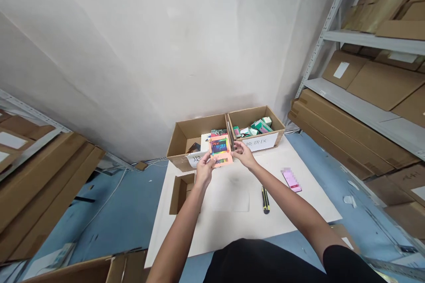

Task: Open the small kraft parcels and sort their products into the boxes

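Observation:
A flat orange-pink packet [225,159] with a shiny rainbow-coloured panel is held up over the front of the cardboard boxes. My left hand [205,170] grips its lower left edge, thumb on the front. At the right edge, the bent fingers of my right hand [243,154] pinch the packet's side; their tips are partly hidden. Just behind it, the left cardboard box [186,135] holds a white box, a dark item and other small packages. The right cardboard box [276,135] contains several green-and-white cartons [262,126].
A small open cardboard box [179,192] stands at the left of the white table [229,230]. A yellow-and-black box cutter [265,200] and a phone with a pink screen [292,180] lie to the right. Shelves of cartons [365,75] flank both sides.

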A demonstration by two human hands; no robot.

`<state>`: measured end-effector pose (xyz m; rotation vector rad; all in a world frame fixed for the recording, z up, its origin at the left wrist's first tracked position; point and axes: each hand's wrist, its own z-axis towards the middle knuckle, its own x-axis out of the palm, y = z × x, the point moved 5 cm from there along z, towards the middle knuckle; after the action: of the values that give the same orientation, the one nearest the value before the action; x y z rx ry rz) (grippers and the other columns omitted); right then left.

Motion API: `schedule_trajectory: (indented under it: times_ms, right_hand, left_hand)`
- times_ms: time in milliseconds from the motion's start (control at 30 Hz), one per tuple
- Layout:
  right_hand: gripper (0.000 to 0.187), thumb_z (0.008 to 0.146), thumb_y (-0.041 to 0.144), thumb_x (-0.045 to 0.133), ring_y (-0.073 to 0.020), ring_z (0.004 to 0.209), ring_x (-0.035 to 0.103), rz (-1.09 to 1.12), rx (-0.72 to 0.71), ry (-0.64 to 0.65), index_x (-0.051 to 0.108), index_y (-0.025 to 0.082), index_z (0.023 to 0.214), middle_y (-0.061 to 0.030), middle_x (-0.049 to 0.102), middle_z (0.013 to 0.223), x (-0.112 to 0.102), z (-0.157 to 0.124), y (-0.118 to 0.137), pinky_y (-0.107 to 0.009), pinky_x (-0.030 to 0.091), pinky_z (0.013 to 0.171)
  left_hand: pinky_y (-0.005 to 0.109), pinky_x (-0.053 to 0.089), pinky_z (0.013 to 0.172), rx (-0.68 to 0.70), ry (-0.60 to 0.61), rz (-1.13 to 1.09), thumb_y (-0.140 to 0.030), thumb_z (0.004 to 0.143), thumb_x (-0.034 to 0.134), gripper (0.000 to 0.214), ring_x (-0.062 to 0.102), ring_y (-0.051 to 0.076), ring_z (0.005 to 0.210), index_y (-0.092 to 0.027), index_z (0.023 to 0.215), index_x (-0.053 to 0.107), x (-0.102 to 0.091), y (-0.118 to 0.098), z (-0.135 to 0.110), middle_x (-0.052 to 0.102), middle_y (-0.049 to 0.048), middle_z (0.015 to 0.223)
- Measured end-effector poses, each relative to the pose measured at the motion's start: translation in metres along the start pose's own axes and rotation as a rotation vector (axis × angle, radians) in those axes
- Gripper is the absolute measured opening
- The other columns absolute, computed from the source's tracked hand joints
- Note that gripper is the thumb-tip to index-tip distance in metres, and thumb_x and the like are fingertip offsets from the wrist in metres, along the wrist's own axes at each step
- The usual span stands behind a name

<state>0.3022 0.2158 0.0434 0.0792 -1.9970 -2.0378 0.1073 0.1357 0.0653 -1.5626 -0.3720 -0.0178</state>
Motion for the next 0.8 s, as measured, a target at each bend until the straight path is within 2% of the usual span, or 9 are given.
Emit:
schedule_trajectory:
  times_ms: [133,233,400,533,600,700,800]
  right_hand:
    - [0.063,0.068,0.04,0.089,-0.0217,0.089,0.072,0.104,0.121,0.148,0.068,0.025,0.125,-0.0035,0.076,0.101,0.016,0.018,-0.003,-0.036,0.06,0.078]
    - [0.061,0.067,0.04,0.09,-0.0218,0.089,0.072,0.096,0.145,0.142,0.069,0.025,0.123,-0.0026,0.076,0.099,0.026,0.03,-0.003,-0.034,0.06,0.074]
    - [0.061,0.066,0.039,0.092,-0.0223,0.091,0.073,0.064,0.177,0.157,0.07,0.027,0.123,-0.0023,0.075,0.098,0.043,0.056,-0.013,-0.033,0.061,0.071]
    - [0.06,0.066,0.039,0.091,-0.0217,0.086,0.073,0.053,0.175,0.118,0.072,0.027,0.122,-0.0027,0.074,0.097,0.056,0.095,-0.017,-0.034,0.062,0.07]
    - [0.061,0.066,0.039,0.089,-0.0226,0.089,0.072,0.04,0.143,0.063,0.071,0.027,0.123,-0.003,0.074,0.096,0.058,0.119,-0.014,-0.036,0.062,0.075]
    - [0.063,0.067,0.04,0.083,-0.0232,0.094,0.071,-0.066,0.072,-0.068,0.07,0.025,0.127,-0.0038,0.075,0.096,0.048,0.147,-0.012,-0.039,0.06,0.084]
    - [0.064,0.068,0.043,0.078,-0.0233,0.094,0.07,-0.176,0.045,-0.154,0.069,0.023,0.128,-0.0051,0.076,0.097,0.025,0.144,-0.03,-0.038,0.058,0.085]
  left_hand:
    - [0.043,0.058,0.098,-0.022,0.15,-0.03,-0.05,0.073,0.09,0.073,0.071,0.028,0.115,-0.02,0.137,0.07,-0.02,-0.009,0.021,0.074,0.0138,0.132]
    - [0.043,0.06,0.095,-0.095,0.244,0.004,-0.044,0.066,0.095,0.074,0.072,0.029,0.112,-0.019,0.132,0.072,-0.043,-0.008,0.042,0.076,0.0147,0.125]
    - [0.033,0.061,0.081,-0.104,0.231,-0.002,-0.033,0.058,0.099,0.076,0.073,0.021,0.095,-0.023,0.126,0.068,-0.087,0.002,0.085,0.074,0.0081,0.114]
    - [0.035,0.06,0.081,-0.103,0.25,-0.01,-0.033,0.058,0.097,0.076,0.072,0.019,0.089,-0.023,0.127,0.065,-0.097,0.007,0.131,0.072,0.0056,0.108]
    - [0.039,0.06,0.087,-0.07,0.212,0.012,-0.032,0.06,0.095,0.072,0.072,0.021,0.095,-0.023,0.126,0.065,-0.097,0.003,0.159,0.072,0.0071,0.11]
    - [0.044,0.055,0.099,0.016,0.065,0.12,-0.023,0.061,0.09,0.063,0.069,0.026,0.111,-0.022,0.12,0.068,-0.1,-0.001,0.189,0.072,0.0109,0.119]
    - [0.045,0.054,0.102,0.067,-0.027,0.253,-0.018,0.064,0.085,0.057,0.068,0.028,0.116,-0.022,0.118,0.07,-0.11,0.016,0.186,0.07,0.0122,0.129]
